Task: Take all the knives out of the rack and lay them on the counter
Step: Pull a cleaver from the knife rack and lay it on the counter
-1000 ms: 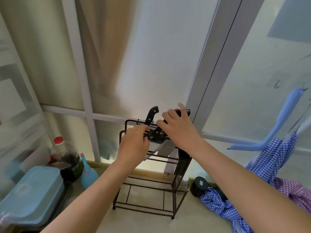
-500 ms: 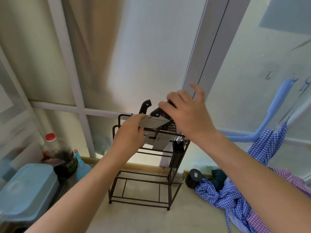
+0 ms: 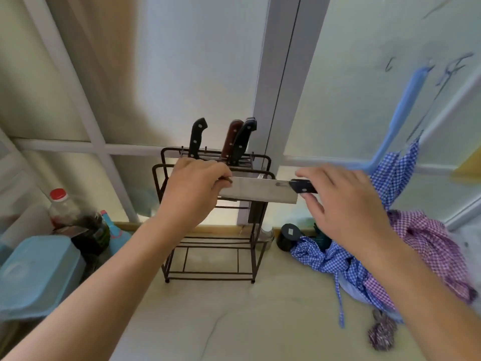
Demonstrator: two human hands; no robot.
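Note:
A dark wire knife rack (image 3: pixel 256 256) stands on the pale counter (image 3: pixel 234 321) against the window. A cleaver (image 3: pixel 260 191) with a wide steel blade and black handle is held level in front of the rack's top. My right hand (image 3: pixel 346 204) grips its handle, and my left hand (image 3: pixel 195 188) pinches the blade's far end. Three knives remain upright in the rack: one with a black handle (image 3: pixel 197 135) on the left, one with a brown handle (image 3: pixel 231 139), and one with a dark handle (image 3: pixel 243 138) beside it.
A light blue lidded box (image 3: pixel 36 272), a red-capped dark bottle (image 3: pixel 67 217) and a blue spray bottle (image 3: pixel 114 230) stand at the left. Blue and purple checked cloths (image 3: pixel 390 256) lie at the right, beside a small black round object (image 3: pixel 287 235). A blue hanger (image 3: pixel 400 118) hangs above.
The cleaver has come up out of the rack and turned level. My right hand moved right with the handle; my left hand shifted from the rack top to the blade's end.

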